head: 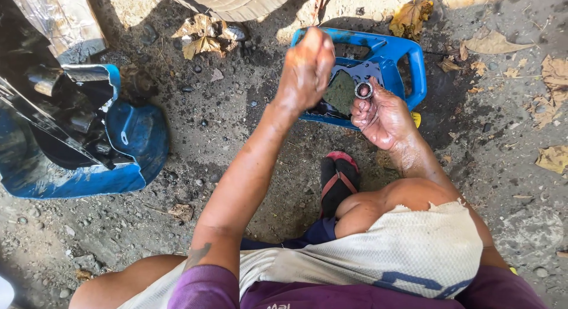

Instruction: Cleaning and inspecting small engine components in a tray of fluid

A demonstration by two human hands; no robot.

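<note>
The right hand point(381, 117) pinches a small metal ring point(363, 89) by its rim — hard, light, probably greasy, so slippery. The left hand point(307, 66) hovers beside it in a closed fist; whether it holds anything, I cannot tell.

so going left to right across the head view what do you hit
cut blue container → dry leaf → left hand → small metal ring held by right hand → blue tray rim → dry leaves

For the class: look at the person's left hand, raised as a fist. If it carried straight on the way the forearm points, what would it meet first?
Probably the blue plastic container lying on the ground just beyond the left hand. Depth is unclear, as the fist seems raised above it.
</note>
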